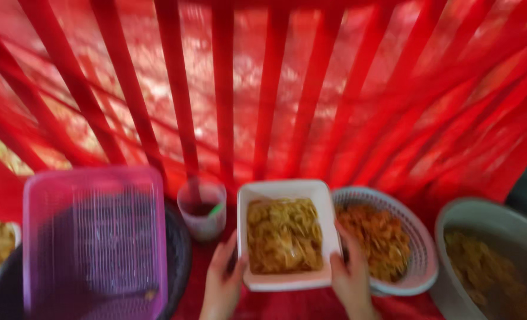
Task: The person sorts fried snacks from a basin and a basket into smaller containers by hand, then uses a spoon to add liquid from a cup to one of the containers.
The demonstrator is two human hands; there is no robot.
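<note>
Nearest the camera, the person's left hand [222, 283] and right hand [351, 274] close on the two long sides of a white rectangular tray [275, 192], fingers curled against its walls and thumbs up by the rim. The tray sits low in the middle of the view, over a red cloth-covered desk [287, 303], and is heaped with pale yellow fried chips [284, 235]. Whether it rests on the desk or is lifted just clear cannot be told from the blurred picture.

The tray looks like thin, stiff plastic: light in itself, but liable to flex or tip under a loose load, so a grip on both side walls near the middle seems the steadiest hold. The chips look dry and brittle and would likely spill or break if it tilts.

Just beside the right hand lies a round white perforated basket [420, 269] holding darker orange chips, and further right a large grey basin [500, 222]. Left of the tray stands a small clear cup [203, 208], then a pink mesh basket [95, 237] over a dark round pan [177, 249]. Behind everything rises a red slatted cover [223, 89] with red netting.
</note>
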